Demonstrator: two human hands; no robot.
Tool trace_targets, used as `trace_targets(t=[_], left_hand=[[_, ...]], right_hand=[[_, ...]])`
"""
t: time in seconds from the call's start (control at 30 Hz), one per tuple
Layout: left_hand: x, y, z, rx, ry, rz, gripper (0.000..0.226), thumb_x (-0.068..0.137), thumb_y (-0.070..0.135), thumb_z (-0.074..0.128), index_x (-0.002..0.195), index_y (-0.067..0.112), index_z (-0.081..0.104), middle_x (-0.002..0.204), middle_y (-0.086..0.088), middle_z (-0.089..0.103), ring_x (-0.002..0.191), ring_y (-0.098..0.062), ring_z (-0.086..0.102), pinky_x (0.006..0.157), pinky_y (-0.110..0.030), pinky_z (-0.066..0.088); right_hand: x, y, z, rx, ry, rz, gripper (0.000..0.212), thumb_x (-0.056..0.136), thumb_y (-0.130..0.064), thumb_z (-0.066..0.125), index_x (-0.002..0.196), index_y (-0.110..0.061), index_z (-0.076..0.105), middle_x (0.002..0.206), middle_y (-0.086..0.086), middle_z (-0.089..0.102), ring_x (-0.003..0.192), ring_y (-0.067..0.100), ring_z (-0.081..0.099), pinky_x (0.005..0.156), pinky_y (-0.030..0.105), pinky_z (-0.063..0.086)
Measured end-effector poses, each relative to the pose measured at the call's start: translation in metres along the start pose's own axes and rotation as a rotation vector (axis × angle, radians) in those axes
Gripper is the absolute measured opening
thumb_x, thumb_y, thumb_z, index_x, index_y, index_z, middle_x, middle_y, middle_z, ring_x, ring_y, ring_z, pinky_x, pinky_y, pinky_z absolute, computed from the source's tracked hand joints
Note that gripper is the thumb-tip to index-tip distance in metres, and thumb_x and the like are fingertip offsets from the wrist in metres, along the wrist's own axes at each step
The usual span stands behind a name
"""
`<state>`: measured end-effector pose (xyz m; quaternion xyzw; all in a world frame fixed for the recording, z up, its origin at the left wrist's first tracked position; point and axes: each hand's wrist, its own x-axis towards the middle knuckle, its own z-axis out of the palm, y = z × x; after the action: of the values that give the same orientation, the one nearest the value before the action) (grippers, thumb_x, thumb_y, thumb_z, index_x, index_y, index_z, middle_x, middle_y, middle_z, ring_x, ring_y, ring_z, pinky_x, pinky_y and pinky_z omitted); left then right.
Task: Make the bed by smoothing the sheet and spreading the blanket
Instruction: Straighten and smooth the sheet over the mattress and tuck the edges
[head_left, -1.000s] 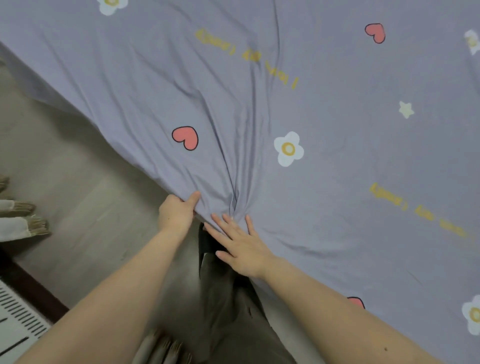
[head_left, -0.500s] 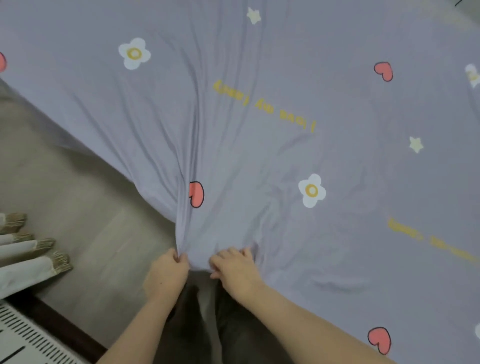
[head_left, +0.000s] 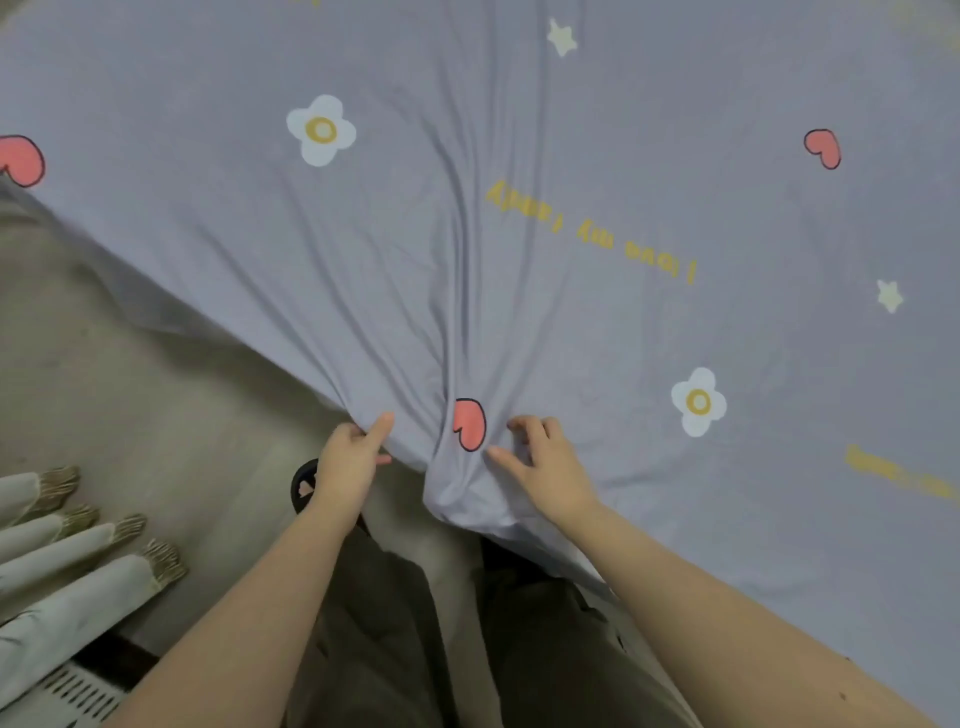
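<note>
A lilac sheet (head_left: 571, 156) printed with flowers, hearts, stars and yellow writing covers the bed across the upper and right part of the view. Its near edge runs diagonally from upper left to lower right. My left hand (head_left: 348, 462) pinches that edge between thumb and fingers. My right hand (head_left: 545, 462) lies just right of a red heart, with curled fingers gathering a fold of the sheet. Creases fan out from between both hands up toward the bed's middle. No separate blanket is visible.
Grey-beige floor (head_left: 130, 389) lies left of the bed. Pale curtain folds with fringed hems (head_left: 78, 561) hang at lower left, above a white slatted grille (head_left: 78, 691). My dark trousers (head_left: 415, 649) and a black slipper (head_left: 304, 486) are below the hands.
Both hands have shifted along the sheet's edge and regripped it; the creases now fan out from between them. The view has moved, so the print sits elsewhere in frame.
</note>
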<state>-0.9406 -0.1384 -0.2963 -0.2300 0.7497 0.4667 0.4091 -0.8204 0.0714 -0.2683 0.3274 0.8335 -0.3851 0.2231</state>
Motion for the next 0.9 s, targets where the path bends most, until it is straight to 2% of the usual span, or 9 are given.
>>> trace_targets(t=[0.17, 0.27, 0.33, 0.4, 0.53, 0.6, 0.7, 0.8, 0.9], left_hand=[[0.027, 0.024, -0.023, 0.37, -0.056, 0.08, 0.03, 0.089, 0.035, 0.064, 0.071, 0.011, 0.064, 0.058, 0.003, 0.068, 0.058, -0.014, 0.065, 0.078, -0.04, 0.056], [0.023, 0.027, -0.046, 0.403, -0.024, 0.122, 0.033, 0.09, 0.033, 0.061, 0.069, 0.007, 0.061, 0.056, 0.0, 0.066, 0.064, -0.026, 0.065, 0.074, -0.043, 0.056], [0.019, 0.028, -0.073, 0.349, 0.1, 0.166, 0.035, 0.09, 0.03, 0.059, 0.067, 0.006, 0.053, 0.062, -0.011, 0.064, 0.068, -0.035, 0.062, 0.068, -0.045, 0.054], [0.016, 0.029, -0.107, 0.413, 0.209, 0.205, 0.035, 0.092, 0.033, 0.057, 0.066, 0.011, 0.05, 0.062, -0.005, 0.063, 0.066, -0.032, 0.06, 0.06, -0.038, 0.047], [0.015, 0.043, -0.157, 0.623, 0.129, 0.266, 0.027, 0.093, 0.035, 0.053, 0.069, 0.024, 0.058, 0.064, 0.01, 0.065, 0.063, -0.01, 0.059, 0.054, -0.027, 0.039], [0.023, 0.051, -0.173, 0.566, 0.079, 0.245, 0.025, 0.093, 0.031, 0.055, 0.068, 0.025, 0.059, 0.068, 0.007, 0.067, 0.068, -0.014, 0.062, 0.063, -0.032, 0.048], [0.042, 0.059, -0.199, 0.507, 0.071, 0.2, 0.024, 0.093, 0.028, 0.056, 0.07, 0.024, 0.06, 0.071, 0.004, 0.068, 0.073, -0.018, 0.065, 0.073, -0.037, 0.051], [0.061, 0.067, -0.218, 0.416, 0.06, 0.169, 0.021, 0.094, 0.025, 0.056, 0.073, 0.022, 0.059, 0.071, 0.003, 0.067, 0.073, -0.023, 0.065, 0.076, -0.038, 0.05], [0.077, 0.078, -0.227, 0.312, 0.07, 0.143, 0.017, 0.094, 0.028, 0.056, 0.079, 0.021, 0.058, 0.073, 0.003, 0.066, 0.067, -0.021, 0.062, 0.064, -0.031, 0.047]], right_hand=[[0.018, -0.065, 0.04, 0.016, -0.012, -0.087, 0.063, 0.079, -0.061, 0.063, 0.124, -0.021, 0.047, 0.11, -0.006, 0.044, 0.106, 0.02, 0.053, 0.087, 0.033, 0.046], [0.017, -0.102, 0.066, -0.152, 0.046, -0.195, 0.077, 0.074, -0.061, 0.068, 0.132, -0.017, 0.043, 0.121, 0.002, 0.044, 0.107, 0.021, 0.049, 0.078, 0.04, 0.05], [0.015, -0.125, 0.086, -0.438, 0.094, -0.246, 0.064, 0.076, -0.048, 0.07, 0.127, -0.018, 0.045, 0.121, 0.006, 0.046, 0.106, 0.026, 0.047, 0.076, 0.04, 0.044], [0.016, -0.148, 0.101, -0.592, 0.109, -0.196, 0.041, 0.079, -0.022, 0.062, 0.117, -0.017, 0.047, 0.117, 0.006, 0.048, 0.104, 0.028, 0.046, 0.079, 0.038, 0.034], [0.023, -0.185, 0.111, -0.408, 0.049, -0.2, 0.034, 0.072, 0.006, 0.049, 0.099, -0.015, 0.053, 0.1, 0.005, 0.057, 0.092, 0.029, 0.053, 0.071, 0.034, 0.025], [0.028, -0.195, 0.113, -0.337, -0.062, -0.258, 0.026, 0.081, 0.002, 0.05, 0.101, -0.013, 0.055, 0.102, 0.007, 0.059, 0.093, 0.031, 0.056, 0.071, 0.032, 0.032], [0.032, -0.211, 0.114, -0.198, -0.24, -0.211, 0.023, 0.094, -0.019, 0.052, 0.117, -0.015, 0.055, 0.117, 0.007, 0.06, 0.106, 0.027, 0.057, 0.086, 0.036, 0.046], [0.044, -0.227, 0.111, -0.2, -0.085, -0.255, 0.03, 0.094, -0.024, 0.052, 0.123, -0.017, 0.05, 0.121, 0.004, 0.053, 0.106, 0.027, 0.055, 0.082, 0.04, 0.049], [0.065, -0.249, 0.105, -0.262, 0.091, -0.327, 0.037, 0.091, -0.025, 0.057, 0.125, -0.015, 0.048, 0.122, 0.005, 0.047, 0.109, 0.027, 0.049, 0.081, 0.042, 0.05]])
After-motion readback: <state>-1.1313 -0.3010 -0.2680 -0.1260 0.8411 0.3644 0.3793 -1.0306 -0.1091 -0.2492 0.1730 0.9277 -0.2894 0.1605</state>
